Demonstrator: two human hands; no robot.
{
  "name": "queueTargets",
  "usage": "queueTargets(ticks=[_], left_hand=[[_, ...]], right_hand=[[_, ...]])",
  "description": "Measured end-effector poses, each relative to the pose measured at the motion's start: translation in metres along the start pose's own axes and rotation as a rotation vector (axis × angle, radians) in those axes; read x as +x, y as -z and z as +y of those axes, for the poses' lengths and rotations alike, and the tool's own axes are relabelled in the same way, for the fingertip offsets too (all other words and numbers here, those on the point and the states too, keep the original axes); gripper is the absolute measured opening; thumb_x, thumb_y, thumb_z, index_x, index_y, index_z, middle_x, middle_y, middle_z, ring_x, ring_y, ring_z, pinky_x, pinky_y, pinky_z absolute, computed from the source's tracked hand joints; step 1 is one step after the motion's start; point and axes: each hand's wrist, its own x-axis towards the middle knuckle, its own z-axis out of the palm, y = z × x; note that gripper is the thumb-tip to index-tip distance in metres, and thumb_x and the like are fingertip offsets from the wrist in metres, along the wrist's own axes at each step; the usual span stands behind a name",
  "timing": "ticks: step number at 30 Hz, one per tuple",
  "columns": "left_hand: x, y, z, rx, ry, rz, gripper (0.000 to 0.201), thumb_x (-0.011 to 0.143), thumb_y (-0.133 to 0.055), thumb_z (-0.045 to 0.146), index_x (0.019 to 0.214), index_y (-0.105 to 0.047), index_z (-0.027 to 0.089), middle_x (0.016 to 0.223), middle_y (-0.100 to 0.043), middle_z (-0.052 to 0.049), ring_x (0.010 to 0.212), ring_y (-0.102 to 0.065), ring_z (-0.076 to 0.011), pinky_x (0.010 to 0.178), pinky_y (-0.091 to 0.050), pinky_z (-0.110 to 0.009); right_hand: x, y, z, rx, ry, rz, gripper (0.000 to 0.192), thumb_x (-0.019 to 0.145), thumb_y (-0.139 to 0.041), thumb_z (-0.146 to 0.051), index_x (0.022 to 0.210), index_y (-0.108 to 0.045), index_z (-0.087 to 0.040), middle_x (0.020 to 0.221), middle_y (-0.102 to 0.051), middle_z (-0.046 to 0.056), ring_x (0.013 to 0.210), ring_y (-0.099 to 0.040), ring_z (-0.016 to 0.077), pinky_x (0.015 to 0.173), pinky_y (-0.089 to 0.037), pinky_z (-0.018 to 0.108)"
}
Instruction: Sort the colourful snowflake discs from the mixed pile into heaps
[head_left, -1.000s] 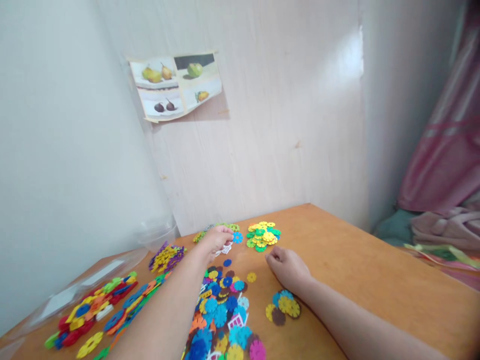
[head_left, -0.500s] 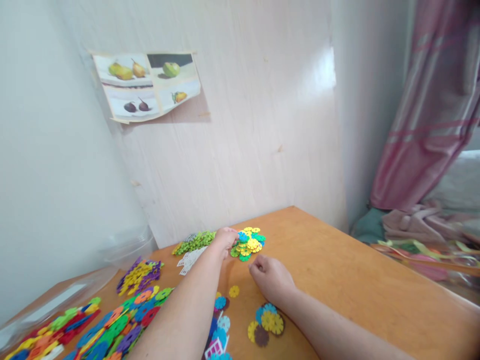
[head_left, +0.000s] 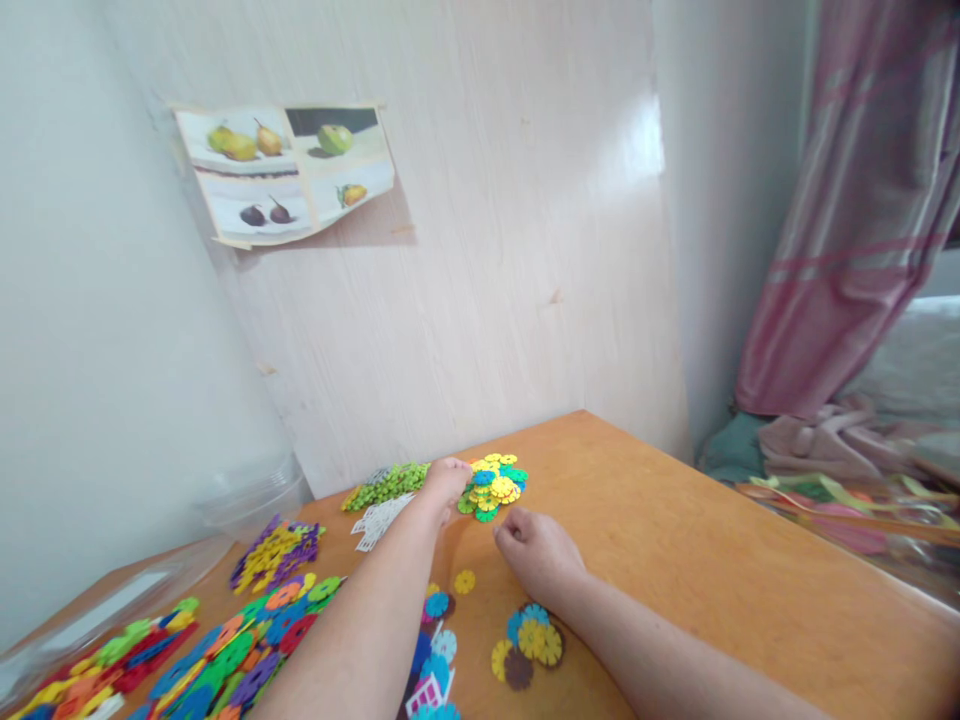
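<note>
My left hand (head_left: 448, 484) reaches forward to the left edge of a pile of small notched plastic discs (head_left: 501, 487), yellow, green and blue. Its fingers are bent together at the pile, and what they hold, if anything, is hidden. A blue disc (head_left: 484, 478) lies on the pile just by the fingertips. My right hand (head_left: 541, 553) rests on the table in front of the pile, curled into a loose fist; its inside cannot be seen. Closer in, a small group of yellow, blue and brown discs (head_left: 534, 640) lies left of my right forearm.
Left of my left arm lie large coloured discs (head_left: 232, 650), purple and yellow pieces (head_left: 274, 555), white lattice pieces (head_left: 379, 520) and green pieces (head_left: 394, 484). A clear plastic tub (head_left: 259, 495) stands by the wall. The wooden table (head_left: 675, 560) extends right.
The blue disc beside my left fingertips sits lower and flatter on the pile. My left hand has barely shifted, and my right fist stays in place. The view has turned slightly.
</note>
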Motion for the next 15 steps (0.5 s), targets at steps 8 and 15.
queueTargets(ticks=[8,15], left_hand=[[-0.045,0.055,-0.007,-0.047,-0.097,0.077,0.019,0.082,-0.061,0.033,0.084,-0.064,0.014,0.077,-0.066,-0.002,0.071,-0.061,-0.0133,0.062,-0.045,-0.023],[-0.116,0.124,-0.031,-0.092,-0.129,0.199,0.033,0.075,-0.060,0.047,0.087,-0.065,0.016,0.085,-0.070,-0.004,0.079,-0.061,-0.0162,0.068,-0.043,-0.025]], right_hand=[[0.000,0.004,0.000,-0.012,-0.001,-0.011,0.025,0.086,-0.050,-0.036,0.066,-0.055,-0.021,0.063,-0.061,0.000,0.062,-0.051,0.0137,0.054,-0.022,0.025],[0.003,0.004,0.007,-0.028,0.031,-0.034,0.028,0.087,-0.048,-0.038,0.067,-0.055,-0.021,0.064,-0.062,0.000,0.064,-0.054,0.0142,0.056,-0.025,0.024]])
